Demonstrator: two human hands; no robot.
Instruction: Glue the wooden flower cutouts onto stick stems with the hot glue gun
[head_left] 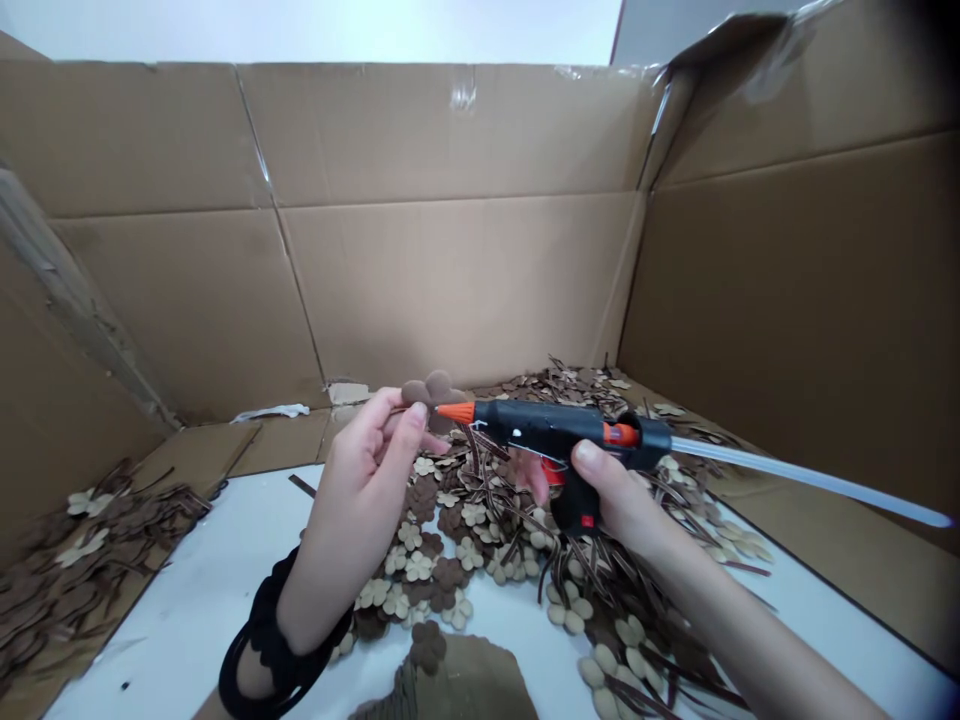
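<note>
My right hand (611, 490) is wrapped round the grip of a black and orange hot glue gun (536, 425). A long translucent glue stick (810, 475) sticks out of its back end. The orange nozzle points left, touching or nearly touching a brown fabric flower (439, 388). My left hand (382, 450) pinches that flower between thumb and fingers, above the white work surface. Below both hands lie loose flowers (420, 565) in beige and dark brown. Part of the held flower is hidden by my left fingers.
Cardboard walls (450, 260) rise at the back and both sides. Heaps of brown strips and flowers (577, 390) spread over the middle and right, with another pile (112, 560) at far left. A torn cardboard piece (465, 685) carrying a dark flower lies at the front of the white board (217, 580).
</note>
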